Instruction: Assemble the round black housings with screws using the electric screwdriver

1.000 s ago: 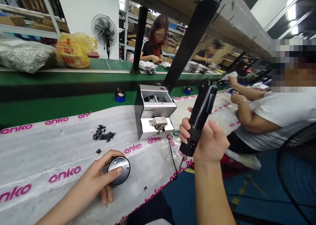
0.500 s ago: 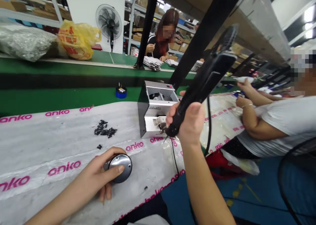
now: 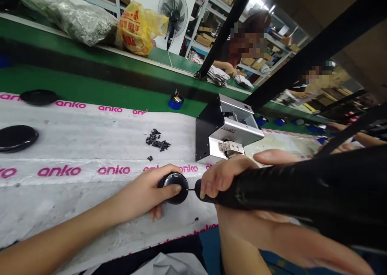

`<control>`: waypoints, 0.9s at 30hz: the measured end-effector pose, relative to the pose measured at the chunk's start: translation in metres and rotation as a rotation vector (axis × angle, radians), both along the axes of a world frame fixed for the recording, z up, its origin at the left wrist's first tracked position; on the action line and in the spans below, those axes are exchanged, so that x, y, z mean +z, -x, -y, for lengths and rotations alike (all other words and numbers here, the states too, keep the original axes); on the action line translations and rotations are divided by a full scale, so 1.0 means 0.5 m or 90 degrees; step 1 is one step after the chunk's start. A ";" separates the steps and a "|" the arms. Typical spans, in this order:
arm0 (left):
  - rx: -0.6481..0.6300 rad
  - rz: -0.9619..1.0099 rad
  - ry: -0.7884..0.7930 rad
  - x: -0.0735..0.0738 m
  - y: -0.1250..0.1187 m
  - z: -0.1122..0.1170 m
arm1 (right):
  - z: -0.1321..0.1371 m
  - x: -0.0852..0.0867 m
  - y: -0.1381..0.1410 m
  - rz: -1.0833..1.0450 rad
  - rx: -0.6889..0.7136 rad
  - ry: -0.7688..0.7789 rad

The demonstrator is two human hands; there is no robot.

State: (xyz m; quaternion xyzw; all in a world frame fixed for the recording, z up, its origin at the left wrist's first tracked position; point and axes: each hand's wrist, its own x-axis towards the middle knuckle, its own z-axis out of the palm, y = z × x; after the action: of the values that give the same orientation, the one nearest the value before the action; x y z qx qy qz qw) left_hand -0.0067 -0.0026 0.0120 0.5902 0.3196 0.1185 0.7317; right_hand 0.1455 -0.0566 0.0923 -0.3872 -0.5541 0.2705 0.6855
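Note:
My left hand (image 3: pixel 155 192) is closed around a small round black part with a glossy face (image 3: pixel 174 191), the thumb pressing on its top. A black electric screwdriver (image 3: pixel 272 186) lies in the closed grip of my right hand (image 3: pixel 223 180). Its thin bit points left and meets the right edge of the round part, though whether it sits in a screw cannot be made out. Beyond my hands stands a silver and black boxy machine (image 3: pixel 208 130). Small black pieces (image 3: pixel 157 141) lie scattered on the white, pink-printed sheet (image 3: pixel 121 146).
Two glossy black discs (image 3: pixel 18 137) rest at the left. A blue-sided round part (image 3: pixel 176 102) sits on the green bench (image 3: pixel 121 92). A yellow bag (image 3: pixel 137 29) and a clear plastic bag (image 3: pixel 93 25) lie on the far ledge. Dark posts (image 3: pixel 228 27) rise beyond; co-workers are across and to the right.
My right hand has lowered the screwdriver from its raised tilt and brought the bit to the round part. The round part has turned in my left hand. The view has tilted and shifted left.

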 end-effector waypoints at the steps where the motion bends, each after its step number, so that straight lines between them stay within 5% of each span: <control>1: 0.001 0.004 -0.005 0.000 0.000 0.000 | -0.004 -0.002 0.006 -0.020 -0.001 -0.012; 12: 0.008 -0.001 -0.003 0.001 0.000 0.001 | -0.008 -0.015 -0.004 -0.036 0.027 0.022; 19: 0.015 -0.027 -0.009 0.006 -0.006 0.004 | -0.001 -0.037 0.030 -0.092 -0.162 -0.044; 22: 0.013 -0.037 -0.031 0.006 -0.005 0.009 | 0.001 -0.038 0.019 -0.126 -0.154 -0.050; 25: 0.035 -0.075 -0.198 0.004 -0.001 0.006 | -0.016 -0.017 -0.041 -0.149 -0.125 -0.041; 27: 0.045 -0.107 -0.380 0.003 0.004 0.000 | -0.038 0.001 -0.094 -0.128 -0.233 -0.145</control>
State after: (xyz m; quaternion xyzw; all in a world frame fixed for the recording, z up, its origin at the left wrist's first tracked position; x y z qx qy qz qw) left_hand -0.0088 -0.0028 0.0134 0.7750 0.3504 0.1837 0.4928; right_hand 0.1925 -0.0375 0.0930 -0.3724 -0.4305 0.1146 0.8142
